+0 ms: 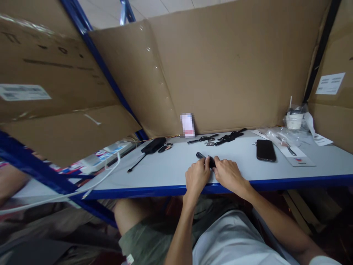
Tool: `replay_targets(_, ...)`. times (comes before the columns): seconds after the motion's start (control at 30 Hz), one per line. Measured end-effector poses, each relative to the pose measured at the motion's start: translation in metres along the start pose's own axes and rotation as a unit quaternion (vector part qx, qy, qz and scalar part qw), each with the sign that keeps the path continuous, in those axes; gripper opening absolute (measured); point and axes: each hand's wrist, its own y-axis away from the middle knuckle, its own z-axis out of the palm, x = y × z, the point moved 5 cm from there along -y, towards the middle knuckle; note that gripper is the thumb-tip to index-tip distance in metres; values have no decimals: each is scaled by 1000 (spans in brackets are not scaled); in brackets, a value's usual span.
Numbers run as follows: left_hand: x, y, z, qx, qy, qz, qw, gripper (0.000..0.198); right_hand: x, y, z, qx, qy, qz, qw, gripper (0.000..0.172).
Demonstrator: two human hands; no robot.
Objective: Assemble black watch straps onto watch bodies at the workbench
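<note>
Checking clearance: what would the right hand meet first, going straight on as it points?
Probably the left hand, across the slim black object it holds together with the right hand; depth there is unclear.

held piece [211, 162]: smooth plastic | partition [234, 73]: matt cardboard | dark phone [266, 150]: glossy | tabletop [165, 173]: smooth | rail [154, 191]: painted metal

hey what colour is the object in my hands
The object is black, best seen in the head view.

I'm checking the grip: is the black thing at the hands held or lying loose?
Held: the left hand and right hand both grip the black thing, one end sticking out.
</note>
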Motion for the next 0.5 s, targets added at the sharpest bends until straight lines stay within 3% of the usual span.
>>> replay_targets(0.3,-15,-17,7,-29,67,-10,997,50,-3,4,-3,13,1,-28,1000,32)
replay_targets(0.5,-27,-29,15,-37,129,16,991,38,-4,5,-3,23,3,-33,999,30)
